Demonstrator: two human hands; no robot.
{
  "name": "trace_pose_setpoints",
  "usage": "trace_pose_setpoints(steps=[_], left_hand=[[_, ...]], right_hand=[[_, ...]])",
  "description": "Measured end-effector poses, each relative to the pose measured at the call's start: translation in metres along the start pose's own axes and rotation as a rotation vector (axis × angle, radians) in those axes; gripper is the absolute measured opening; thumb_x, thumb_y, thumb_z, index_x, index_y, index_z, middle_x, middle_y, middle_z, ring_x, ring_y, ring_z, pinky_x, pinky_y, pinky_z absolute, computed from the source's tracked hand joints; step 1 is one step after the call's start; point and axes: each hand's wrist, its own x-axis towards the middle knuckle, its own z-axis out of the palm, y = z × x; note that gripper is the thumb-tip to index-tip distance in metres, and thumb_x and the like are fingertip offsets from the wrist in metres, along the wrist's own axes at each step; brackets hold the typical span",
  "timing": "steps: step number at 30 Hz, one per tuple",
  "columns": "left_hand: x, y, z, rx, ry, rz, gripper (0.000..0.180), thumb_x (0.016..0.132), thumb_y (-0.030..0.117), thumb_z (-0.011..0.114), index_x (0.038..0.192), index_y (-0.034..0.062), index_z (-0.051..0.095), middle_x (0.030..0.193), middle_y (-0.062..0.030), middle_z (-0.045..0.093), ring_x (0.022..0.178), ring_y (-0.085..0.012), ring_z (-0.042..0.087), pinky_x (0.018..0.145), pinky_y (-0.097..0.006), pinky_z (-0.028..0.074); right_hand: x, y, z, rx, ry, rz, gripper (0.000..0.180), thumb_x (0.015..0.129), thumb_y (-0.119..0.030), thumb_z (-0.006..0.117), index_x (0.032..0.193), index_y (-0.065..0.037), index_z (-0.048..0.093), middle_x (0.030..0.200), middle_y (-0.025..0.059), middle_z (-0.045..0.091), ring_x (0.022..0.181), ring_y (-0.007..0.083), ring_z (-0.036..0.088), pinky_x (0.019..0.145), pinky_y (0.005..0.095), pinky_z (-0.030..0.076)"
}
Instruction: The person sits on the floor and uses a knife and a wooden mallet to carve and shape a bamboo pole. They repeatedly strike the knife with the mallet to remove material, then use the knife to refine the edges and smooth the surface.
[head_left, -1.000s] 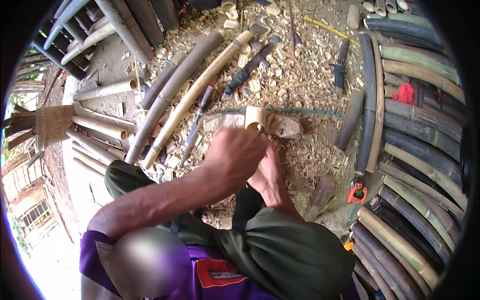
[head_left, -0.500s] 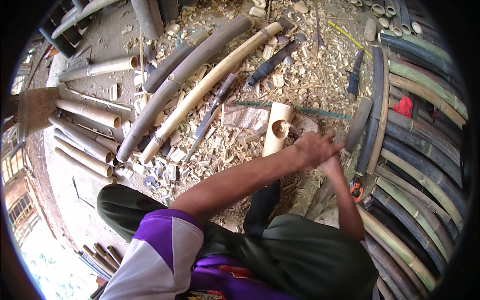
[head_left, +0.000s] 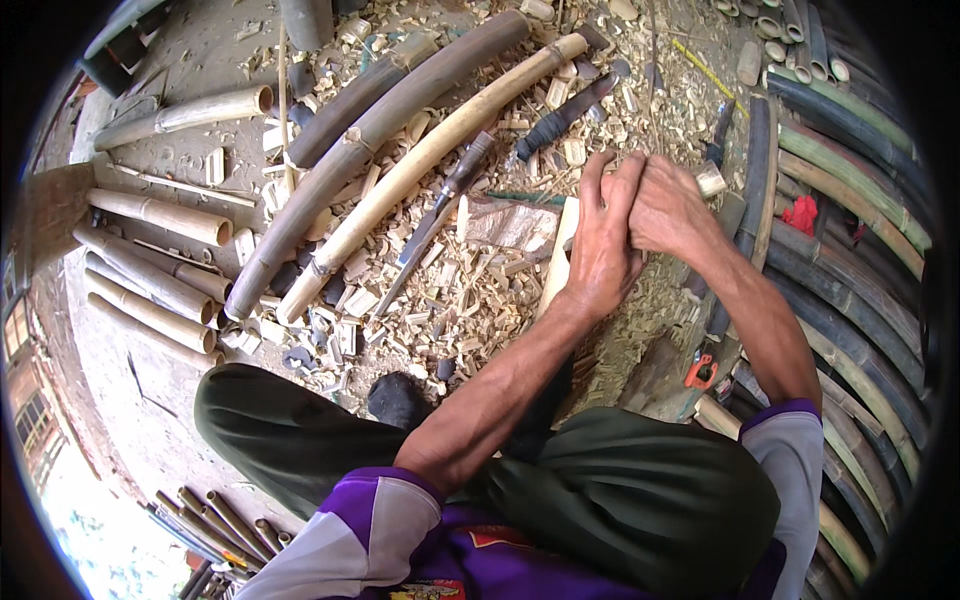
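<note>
A pale bamboo piece (head_left: 557, 268) lies across a rough wooden block (head_left: 510, 224) among the shavings. My left hand (head_left: 605, 235) rests against its right side and covers much of it, including the hole seen earlier. The fingers of that hand are stretched out away from me, touching my right hand. My right hand (head_left: 668, 205) is closed round a tool with a pale handle (head_left: 710, 178), whose end sticks out to the right; the working end is hidden under my hands. To the left lies a chisel-like tool (head_left: 440, 210) with a dark handle.
Long bamboo poles (head_left: 400, 170) curve across the ground beyond the chisel-like tool. A knife with a wrapped handle (head_left: 565, 118) lies past my hands. Stacked bamboo (head_left: 850, 260) fills the right side, near an orange-handled tool (head_left: 702, 370). Cut tubes (head_left: 160, 215) lie at left.
Both hands have moved farther from me, and my right forearm has swung outward. The tool's handle end now shows at the right, and the hole in the bamboo piece is covered.
</note>
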Motion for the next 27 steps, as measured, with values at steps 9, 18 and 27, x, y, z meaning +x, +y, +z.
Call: trace_pose_setpoints(steps=[9,18,27], left_hand=[[-0.045,0.024,0.027,0.113,-0.499,-0.094,0.116,0.063,-0.007,0.075,0.162,0.0197,0.022,0.157,-0.0367,0.023,0.13,-0.0605,0.045,0.111,-0.055,0.049],[-0.039,0.013,-0.005,0.087,-0.882,-0.099,0.12,0.059,-0.005,0.079,0.162,0.0264,0.024,0.156,-0.0346,0.033,0.134,-0.0507,0.053,0.109,-0.052,0.051],[-0.01,0.026,-0.048,0.334,-0.976,0.236,0.108,0.055,0.008,0.077,0.156,0.0105,0.038,0.142,-0.0309,0.053,0.117,-0.0452,0.065,0.104,-0.045,0.053]], right_hand=[[-0.085,0.013,0.042,0.607,-0.456,0.145,0.047,0.087,-0.018,0.072,0.129,-0.003,0.06,0.119,0.022,0.068,0.107,0.0355,0.068,0.094,0.0464,0.056],[-0.094,-0.055,0.088,1.208,-0.461,0.625,0.07,0.083,-0.008,0.076,0.146,-0.003,0.045,0.142,0.0215,0.053,0.136,0.028,0.051,0.113,0.0402,0.044],[-0.097,-0.152,0.196,1.77,0.327,0.62,0.056,0.101,-0.029,0.062,0.145,-0.003,0.04,0.131,0.0128,0.057,0.123,0.0259,0.058,0.102,0.0412,0.052]])
